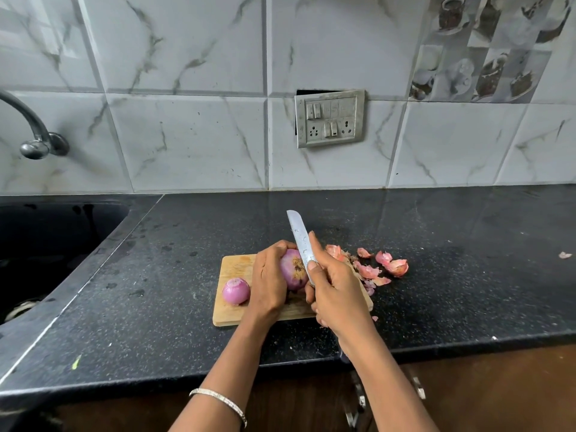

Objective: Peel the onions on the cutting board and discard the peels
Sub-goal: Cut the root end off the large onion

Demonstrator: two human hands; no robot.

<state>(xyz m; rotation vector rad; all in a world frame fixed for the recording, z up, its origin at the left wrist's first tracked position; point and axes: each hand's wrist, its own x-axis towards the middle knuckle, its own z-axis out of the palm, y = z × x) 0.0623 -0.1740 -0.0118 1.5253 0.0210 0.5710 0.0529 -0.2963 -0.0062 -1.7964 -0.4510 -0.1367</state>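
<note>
Two hands work mid-peel: our left grip [269, 280] cups the onion [293, 269], our right grip [335, 285] clasps the knife [300, 241] against its root, which we trim next.

Left hand [268, 279] gripped an onion [293, 269] over the cutting board [237, 266]; right hand [335, 285] held knife [300, 236] against it. Peeled onion [236, 290] lay left; peels [378, 265] scattered right.

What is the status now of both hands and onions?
Left hand grips unpeeled purple onion. Right hand holds steel knife against it. Peeled onion on wooden cutting board. Pink peels undiscarded.
</note>
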